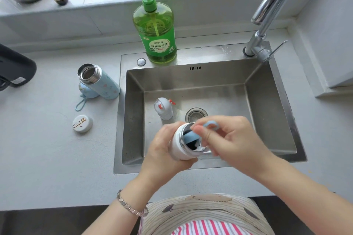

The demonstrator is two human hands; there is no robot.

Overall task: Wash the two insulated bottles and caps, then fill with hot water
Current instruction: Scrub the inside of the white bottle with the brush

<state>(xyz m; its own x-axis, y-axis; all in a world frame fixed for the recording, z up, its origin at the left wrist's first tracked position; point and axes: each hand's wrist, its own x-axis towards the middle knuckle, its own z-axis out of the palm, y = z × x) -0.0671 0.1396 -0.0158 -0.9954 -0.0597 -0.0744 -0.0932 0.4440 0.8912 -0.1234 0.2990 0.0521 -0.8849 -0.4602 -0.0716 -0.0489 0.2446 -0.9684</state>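
Low in the centre of the frame, over the sink (133,112), the left hand (162,152) grips the white bottle (181,147) round its body. The right hand (233,139) pinches a blue brush (192,136) that is poked into its mouth. The bottle is probably rigid and light while empty (slick once soapy), so a full wrap round the body suits it. The blue bottle (105,86) sits uncapped on the surface (47,149) at left.
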